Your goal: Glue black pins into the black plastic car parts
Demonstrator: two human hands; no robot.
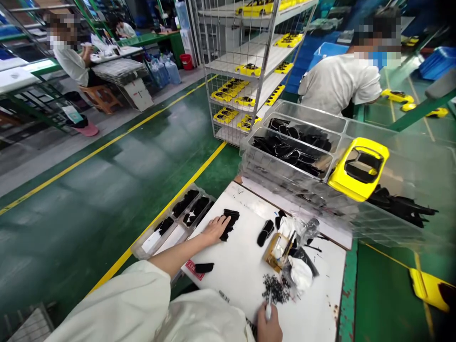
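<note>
My left hand (214, 230) rests on the white board (245, 256). Its fingers lie stretched over the edge of a row of flat black parts (231, 222). Low in the view, my right hand (269, 327) is closed round a white pen-like tool (268, 308), whose exact kind I cannot make out. The tool's tip reaches into a pile of tiny black pieces (275, 288). A single black part (204, 268) lies near my left forearm, beside a red label (194, 270). Another black part (265, 232) lies farther right.
Behind the pile are an amber box (276, 251) and crumpled plastic bags (301, 274). Clear bins (295, 161) of black parts stand beyond the board, a yellow toy car body (360, 168) on them. Trays (171, 232) flank the left; a rack (261, 52) and co-workers are farther off.
</note>
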